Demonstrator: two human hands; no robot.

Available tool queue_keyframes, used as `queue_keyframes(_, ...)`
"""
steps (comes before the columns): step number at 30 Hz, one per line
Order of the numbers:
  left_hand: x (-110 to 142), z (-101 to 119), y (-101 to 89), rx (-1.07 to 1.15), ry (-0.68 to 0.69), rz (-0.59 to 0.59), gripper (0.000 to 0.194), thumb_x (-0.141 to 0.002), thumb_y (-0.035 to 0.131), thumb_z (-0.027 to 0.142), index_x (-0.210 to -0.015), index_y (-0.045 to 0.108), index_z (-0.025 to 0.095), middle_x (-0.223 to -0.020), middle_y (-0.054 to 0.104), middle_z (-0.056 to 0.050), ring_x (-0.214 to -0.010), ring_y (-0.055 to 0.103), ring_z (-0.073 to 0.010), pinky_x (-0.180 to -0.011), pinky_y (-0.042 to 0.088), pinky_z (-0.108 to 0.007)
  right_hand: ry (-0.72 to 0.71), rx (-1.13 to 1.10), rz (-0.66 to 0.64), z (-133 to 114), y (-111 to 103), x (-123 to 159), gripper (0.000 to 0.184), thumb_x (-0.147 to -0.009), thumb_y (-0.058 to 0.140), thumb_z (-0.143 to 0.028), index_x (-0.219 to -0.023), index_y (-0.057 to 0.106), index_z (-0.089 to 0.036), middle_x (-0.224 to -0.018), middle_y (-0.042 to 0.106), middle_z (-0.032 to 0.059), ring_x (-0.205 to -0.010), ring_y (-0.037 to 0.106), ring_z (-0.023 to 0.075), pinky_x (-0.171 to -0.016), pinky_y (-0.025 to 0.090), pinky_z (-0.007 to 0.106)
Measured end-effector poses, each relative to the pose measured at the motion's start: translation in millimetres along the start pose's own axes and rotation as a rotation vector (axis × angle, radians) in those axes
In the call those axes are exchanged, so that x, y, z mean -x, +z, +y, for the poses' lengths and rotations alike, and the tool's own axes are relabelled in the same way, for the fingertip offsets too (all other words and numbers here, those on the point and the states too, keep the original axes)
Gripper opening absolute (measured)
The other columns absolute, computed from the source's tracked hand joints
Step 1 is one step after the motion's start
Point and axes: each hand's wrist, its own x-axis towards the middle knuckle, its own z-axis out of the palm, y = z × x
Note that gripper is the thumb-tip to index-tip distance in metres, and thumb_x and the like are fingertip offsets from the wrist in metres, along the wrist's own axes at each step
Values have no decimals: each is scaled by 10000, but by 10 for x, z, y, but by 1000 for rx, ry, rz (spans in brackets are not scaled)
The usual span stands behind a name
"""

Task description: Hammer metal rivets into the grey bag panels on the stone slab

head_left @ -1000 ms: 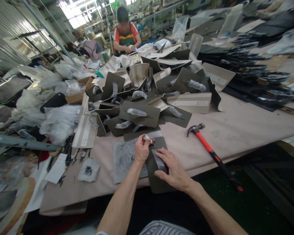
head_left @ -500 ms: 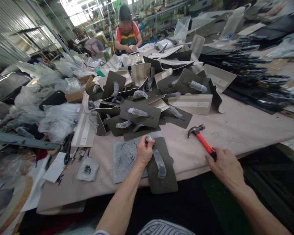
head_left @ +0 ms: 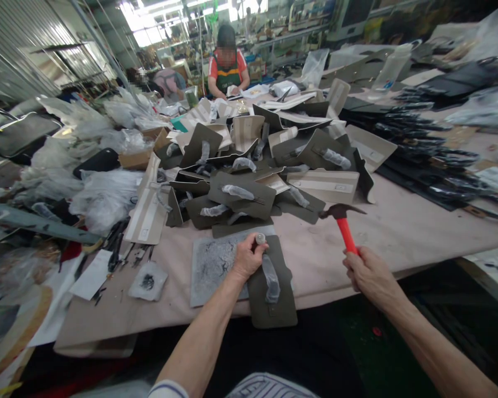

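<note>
Well, from the head the left hand is closed around a short, pale stick — its round end faces up, near the top of a dark green flap. The stick's low end is hidden, so I can't tell what it touches. The flap lies at the near edge of the pink table, partly over a gray, scratched board, and has a handle wrapped in clear plastic. Off to the right, well apart from the flap, the right hand grips a hammer by its red part. The hammer's dark head is over the table, with the claw and the face pointing to the two sides. Past the hands is a big, messy pile of more flaps, some dark side up and some pale side up. Left of the board is a small clear bag with black bits in it — and a white card is near that. Across the table, a person in red and green has both hands low.
</note>
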Motion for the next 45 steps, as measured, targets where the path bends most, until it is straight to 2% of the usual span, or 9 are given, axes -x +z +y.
queue_keyframes(3, 13, -26, -11, -33, 23, -43, 104, -851, 668, 227, -952, 657, 210, -920, 756, -30, -838, 697, -185, -801, 527, -309, -29, -271, -65, -521, -212, 109, 409, -993, 349, -624, -883, 472, -250, -651, 561, -27, -476, 516, 139, -454, 423, 289)
queue_keyframes(6, 18, -62, -6, -53, 34, -52, 87, -857, 656, 229, -942, 660, 211, -916, 749, -23, -841, 689, -179, -799, 520, -302, -243, -208, -64, -893, -298, 210, 418, -994, 367, -613, -838, 484, -244, -596, 521, -26, -503, 495, 142, -502, 381, 293)
queue_keyframes(13, 13, -82, 4, -37, 43, -43, 92, -858, 645, 233, -938, 686, 210, -785, 676, 13, -704, 598, -135, -694, 460, -260, -362, 279, -291, -1015, -125, 151, 296, -994, 366, -454, -792, 427, -247, -564, 527, 3, -471, 421, 158, -518, 188, 305)
queue_keyframes(18, 19, -61, 1, -26, 58, -48, 71, -857, 647, 218, -919, 683, 214, -861, 721, -1, -799, 648, -150, -770, 479, -264, -454, 12, 43, -1196, -265, 183, 364, -1022, 324, -530, -806, 425, -255, -540, 474, -26, -440, 421, 144, -489, 270, 296)
queue_keyframes(20, 19, -63, 0, -40, 60, -51, 65, -860, 648, 230, -913, 681, 212, -850, 716, -5, -789, 645, -152, -763, 477, -267, -502, 0, 36, -1205, -238, 202, 361, -1025, 315, -510, -796, 426, -254, -545, 485, -17, -444, 424, 144, -485, 261, 302)
queue_keyframes(24, 19, -81, 5, -77, 41, -61, 37, -854, 650, 243, -854, 664, 209, -749, 668, 10, -687, 594, -142, -682, 444, -265, -473, 230, -263, -1167, -205, 163, 311, -993, 375, -437, -750, 421, -249, -520, 498, -4, -420, 374, 146, -488, 176, 317)
queue_keyframes(30, 25, -79, 13, -49, 64, -66, 89, -857, 652, 222, -935, 694, 215, -855, 714, -10, -801, 644, -163, -777, 487, -279, -477, 1, 105, -1248, -269, 187, 416, -1022, 289, -573, -798, 430, -251, -556, 476, -13, -462, 427, 146, -507, 287, 301)
queue_keyframes(35, 27, -87, 14, -110, 33, -86, 93, -851, 667, 239, -934, 702, 218, -808, 702, -3, -745, 622, -161, -719, 456, -279, -347, 302, -345, -1044, -73, 135, 344, -996, 302, -504, -785, 401, -251, -579, 499, 12, -489, 383, 162, -547, 180, 330)
queue_keyframes(45, 6, -116, 15, -9, -5, -42, 129, -841, 662, 234, -970, 668, 224, -902, 725, -11, -826, 663, -169, -803, 518, -295, -74, 157, -336, -651, -105, 14, 368, -946, 270, -558, -788, 411, -258, -616, 533, 23, -591, 511, 207, -611, 307, 336)
